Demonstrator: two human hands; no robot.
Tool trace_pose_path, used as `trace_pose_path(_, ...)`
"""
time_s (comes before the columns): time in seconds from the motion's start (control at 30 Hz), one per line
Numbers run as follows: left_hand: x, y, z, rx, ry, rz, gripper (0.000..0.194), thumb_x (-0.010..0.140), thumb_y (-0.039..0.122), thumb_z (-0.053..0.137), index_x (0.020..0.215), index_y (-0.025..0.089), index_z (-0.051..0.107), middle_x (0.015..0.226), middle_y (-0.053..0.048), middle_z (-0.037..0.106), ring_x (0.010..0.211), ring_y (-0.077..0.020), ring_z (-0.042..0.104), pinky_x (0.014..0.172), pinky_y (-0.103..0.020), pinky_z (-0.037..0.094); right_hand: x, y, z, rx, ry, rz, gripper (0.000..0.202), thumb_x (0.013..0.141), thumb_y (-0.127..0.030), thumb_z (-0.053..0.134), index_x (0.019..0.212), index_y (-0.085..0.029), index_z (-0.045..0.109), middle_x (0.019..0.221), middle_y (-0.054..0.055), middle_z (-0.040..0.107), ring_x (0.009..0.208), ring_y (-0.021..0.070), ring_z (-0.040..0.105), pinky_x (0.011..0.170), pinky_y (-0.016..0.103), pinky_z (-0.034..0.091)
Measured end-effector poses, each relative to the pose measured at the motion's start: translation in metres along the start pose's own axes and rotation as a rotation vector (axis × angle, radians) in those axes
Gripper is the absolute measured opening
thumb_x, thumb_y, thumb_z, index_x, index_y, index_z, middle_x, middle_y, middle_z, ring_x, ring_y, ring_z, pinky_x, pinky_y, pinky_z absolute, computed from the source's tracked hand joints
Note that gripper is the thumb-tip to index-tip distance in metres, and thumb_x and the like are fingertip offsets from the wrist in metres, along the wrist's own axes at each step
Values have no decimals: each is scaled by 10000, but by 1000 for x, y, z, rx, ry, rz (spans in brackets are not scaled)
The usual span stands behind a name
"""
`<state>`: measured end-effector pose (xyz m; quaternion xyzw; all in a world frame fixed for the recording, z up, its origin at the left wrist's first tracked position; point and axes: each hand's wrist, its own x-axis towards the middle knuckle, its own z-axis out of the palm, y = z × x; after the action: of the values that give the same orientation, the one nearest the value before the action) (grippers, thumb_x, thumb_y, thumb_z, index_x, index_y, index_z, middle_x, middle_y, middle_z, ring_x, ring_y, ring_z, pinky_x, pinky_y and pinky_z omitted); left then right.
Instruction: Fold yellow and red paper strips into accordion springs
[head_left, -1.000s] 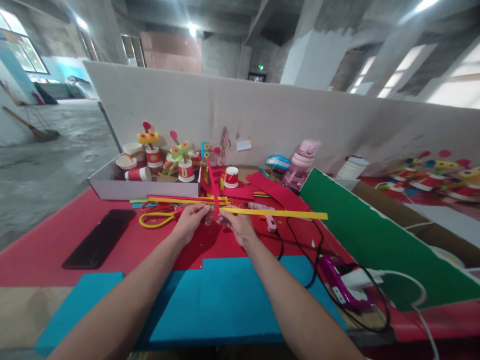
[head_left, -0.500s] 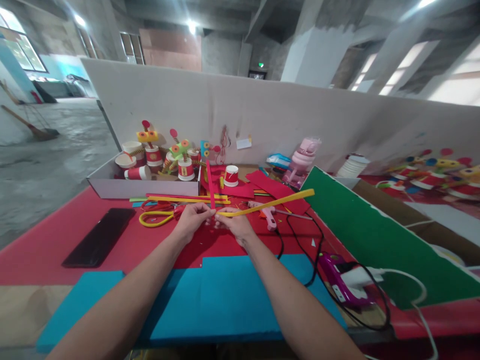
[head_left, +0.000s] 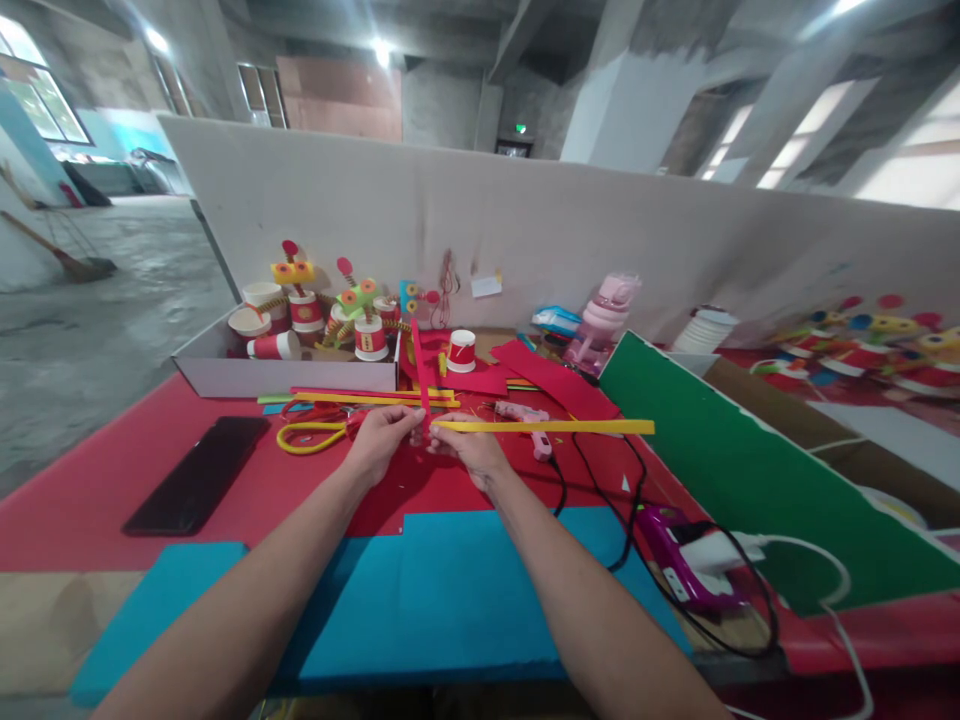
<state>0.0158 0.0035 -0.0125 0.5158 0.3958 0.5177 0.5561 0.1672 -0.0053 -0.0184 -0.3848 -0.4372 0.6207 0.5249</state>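
Note:
My left hand (head_left: 382, 442) is closed in a pinch at the near end of a red paper strip (head_left: 421, 368), which points away from me. Close beside it, my right hand (head_left: 474, 452) pinches one end of a yellow paper strip (head_left: 570, 427) that stretches out to the right. The two strips meet at my fingertips; whether they are stuck together there I cannot tell. Left of my hands lie scissors with yellow handles (head_left: 309, 442). A pink glue gun (head_left: 534, 432) rests just beyond the yellow strip. More strips (head_left: 367, 396) lie behind my left hand.
A black phone (head_left: 196, 476) lies on the left. Behind stands a white box (head_left: 292, 378) with paper-cup figures, and a red-and-white cup (head_left: 462, 352). On the right are a green board (head_left: 757, 490), a purple power strip (head_left: 694, 575) and cables. A blue pad (head_left: 450, 600) lies in front.
The yellow strip's free end has swung down and slightly right, from slanting upward to nearly level. Both hands stay in about the same place.

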Motion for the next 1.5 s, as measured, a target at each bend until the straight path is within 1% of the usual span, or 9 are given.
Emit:
trace_pose_path(0.17,-1,2,3,-19,-39,-14,278,643,382,763,706,118,707,575,-20,614,529,-100,492,555,-239,382,3,0,0,29,78,-58,283,552,-335,795,737,-160,671,576,-18,635,548,112,579,622,284,537)
trace_pose_path(0.37,-3,3,8,44,38,-4,272,579,368,793,647,116,715,520,-23,608,502,-105,480,534,-249,372,2,3,1,-15,58,-103,282,572,-352,783,713,-178,612,579,-30,617,539,115,570,604,286,523)
trace_pose_path(0.5,-1,0,7,43,69,17,241,584,346,784,619,123,699,504,-18,597,495,-105,486,531,-249,378,2,2,0,-50,-4,-101,290,558,-312,782,755,-197,602,676,-36,636,617,121,594,683,301,524)
trace_pose_path(0.6,0,-2,7,12,84,24,224,590,331,773,613,123,695,513,-20,599,493,-102,485,527,-249,378,4,4,-1,-47,10,-64,294,557,-312,772,784,-209,615,700,-40,627,639,119,588,715,311,519)
trace_pose_path(0.83,-2,-1,11,-82,77,-33,220,577,313,774,623,115,691,506,-15,583,487,-98,486,517,-242,370,6,7,-1,56,47,-50,300,552,-359,792,749,-202,629,634,-34,604,586,110,559,670,284,499)
trace_pose_path(1.13,-1,-7,11,-88,91,-47,181,547,276,762,606,124,686,488,-14,581,468,-96,477,497,-235,363,6,8,-1,3,44,-39,372,523,-402,825,752,-171,644,633,-12,651,565,119,591,597,261,486)
trace_pose_path(1.23,-2,-7,9,-105,65,-92,234,541,320,788,624,124,689,520,-26,605,481,-104,499,506,-239,379,6,10,-1,-14,64,-47,379,522,-397,825,776,-169,661,659,-7,662,588,120,595,628,269,503)
trace_pose_path(1.33,-3,-5,7,-134,-15,-115,263,578,349,784,665,116,699,568,-45,630,501,-113,522,521,-250,395,6,9,-1,-40,97,-74,352,540,-386,814,779,-165,680,657,-7,661,574,112,577,629,270,501)
trace_pose_path(1.5,-6,-1,12,-156,-25,-35,215,612,271,775,745,117,705,681,-55,663,606,-128,555,591,-256,430,8,3,-4,8,173,-98,319,539,-369,808,748,-170,674,600,-30,630,548,109,571,628,268,486)
